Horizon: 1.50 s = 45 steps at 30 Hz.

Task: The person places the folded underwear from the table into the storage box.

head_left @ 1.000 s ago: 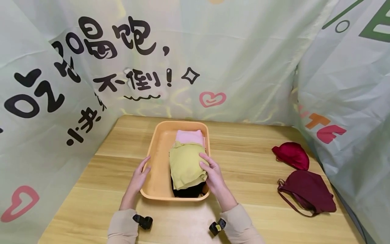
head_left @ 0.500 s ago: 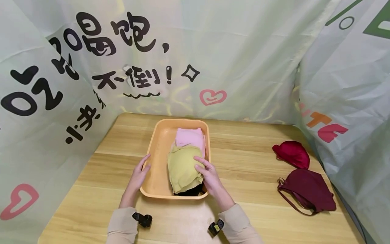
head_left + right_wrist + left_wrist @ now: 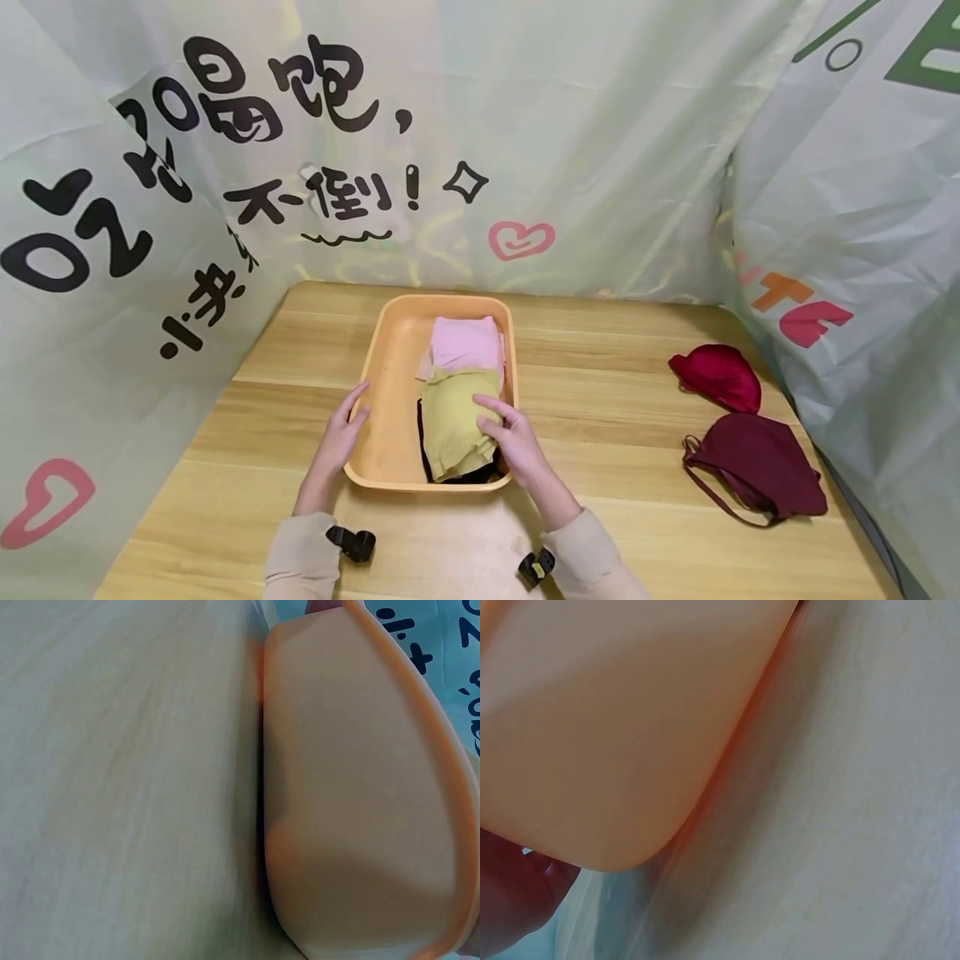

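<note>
An orange plastic tray (image 3: 388, 417) stands on the wooden table. My left hand (image 3: 343, 433) grips its left rim, thumb on the inner side; the left wrist view shows part of that hand (image 3: 525, 896) at the tray's edge. Inside, along the right wall, a yellow folded bra (image 3: 457, 417) lies over something black (image 3: 472, 477). My right hand (image 3: 517, 442) reaches over the right rim and rests its extended index finger and thumb on the yellow bra; its other fingers are mostly hidden. Behind the yellow bra sits a pink folded garment (image 3: 465, 340), partly covered by it.
At the table's right lie a red bra (image 3: 718, 377) and, nearer, a maroon bra (image 3: 765, 467) with a loose strap. Printed fabric (image 3: 600, 167) hangs around the back and sides. The tray's outer wall (image 3: 352, 787) fills much of the right wrist view.
The yellow bra has shifted toward the front of the tray with my right hand on it, uncovering more of the pink garment. My left hand stays at the left rim.
</note>
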Available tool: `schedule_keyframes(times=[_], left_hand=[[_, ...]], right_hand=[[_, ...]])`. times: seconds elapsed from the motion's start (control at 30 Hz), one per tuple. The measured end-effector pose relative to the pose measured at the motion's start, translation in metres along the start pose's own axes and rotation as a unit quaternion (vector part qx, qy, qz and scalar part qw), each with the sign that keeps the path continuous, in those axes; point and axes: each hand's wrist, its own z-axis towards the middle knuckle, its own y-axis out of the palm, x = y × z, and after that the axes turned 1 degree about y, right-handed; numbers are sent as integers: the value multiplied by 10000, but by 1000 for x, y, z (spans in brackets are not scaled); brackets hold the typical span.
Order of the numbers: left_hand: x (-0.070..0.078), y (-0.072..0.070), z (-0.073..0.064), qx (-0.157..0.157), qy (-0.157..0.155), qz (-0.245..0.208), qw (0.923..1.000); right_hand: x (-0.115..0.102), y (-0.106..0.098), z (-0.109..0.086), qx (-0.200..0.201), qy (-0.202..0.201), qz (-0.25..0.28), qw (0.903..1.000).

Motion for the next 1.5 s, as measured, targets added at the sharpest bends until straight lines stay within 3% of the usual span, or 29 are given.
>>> schedule_keyframes(times=[0.2,0.43,0.6,0.9,1.1,1.23,1.5], left_hand=[[-3,2,1,4,54,-82,10000],[-4,3,0,80,25,-35,10000],[-6,3,1,150,75,-39,9999],[-6,0,1,166,88,-39,9998],[-5,-1,-1,99,93,-54,9999],[-4,-1,-1,54,109,-103,9999],[-3,0,0,55,-20,-41,10000]], right_hand=[[-2,-7,-6,-4,86,-260,9996],[-6,-14,-15,-462,308,-76,9984],[-10,-16,-21,-634,170,-431,9969],[-18,-18,-33,-140,-113,-995,9949],[-19,-23,-35,-22,-243,-1120,9934],[-17,-31,-35,67,-346,-1048,9939],[-8,-59,-39,605,-413,-1561,9850]])
